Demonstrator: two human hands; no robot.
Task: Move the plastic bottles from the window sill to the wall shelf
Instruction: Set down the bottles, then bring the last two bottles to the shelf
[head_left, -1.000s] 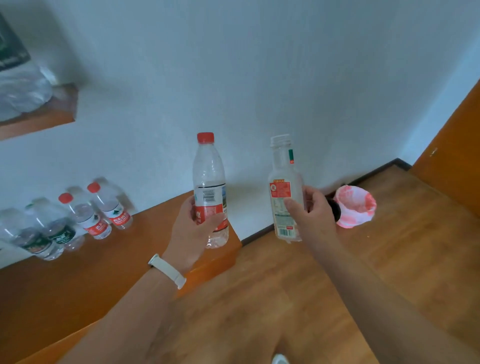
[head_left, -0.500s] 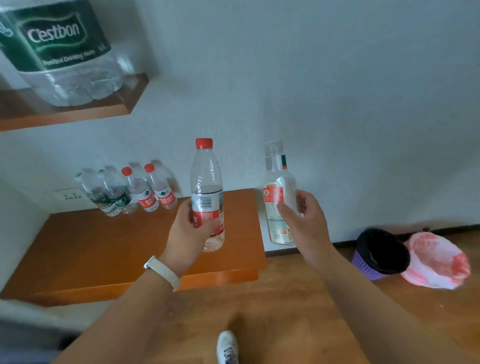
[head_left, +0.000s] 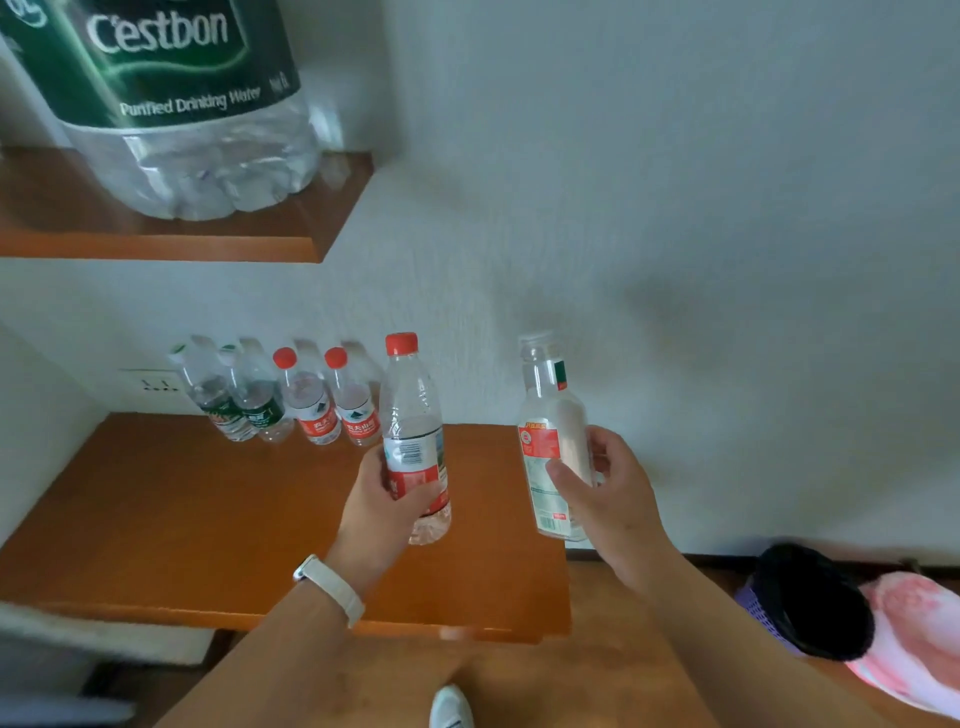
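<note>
- I count six small plastic bottles: two in my hands and four standing in a row (head_left: 280, 400) against the wall at the back of the orange table (head_left: 182, 519), at about 10 o'clock from my hands.
- Of those four, the two on the left have green labels and the two on the right have red caps.
- One large Cestbon water jug (head_left: 171, 104) sits on the wall shelf (head_left: 208, 241) at 11 o'clock.
- My left hand (head_left: 387, 506), with a white wristband (head_left: 332, 587), has its grip closed around the lower part of the red-capped bottle (head_left: 413, 431), held upright above the table.
- My right hand (head_left: 610, 499) has its grip wrapped around the capless clear bottle (head_left: 550, 431), upright, over the table's right edge.
- One black bin (head_left: 810, 603) stands on the floor at 4 o'clock.
</note>
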